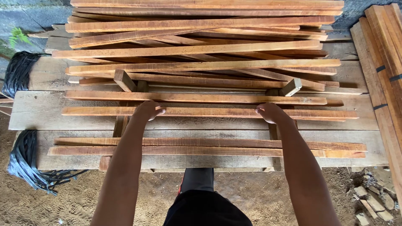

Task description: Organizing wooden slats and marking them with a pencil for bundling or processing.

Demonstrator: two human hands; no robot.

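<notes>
Head view: a worktop [37, 111] of wide grey planks fills the middle and carries a big stack of reddish wooden slats [201, 42] from 10 to 2 o'clock. At 3 o'clock lies a bundle of strapped slats [387, 50]. Sandy ground [259, 196] is at 6 o'clock, and black strap bundles [25, 161] at 8 o'clock. One long slat [209, 112] lies across the centre; the left hand [147, 110] and right hand [271, 112] both hold it, fingers curled over its edge.
</notes>
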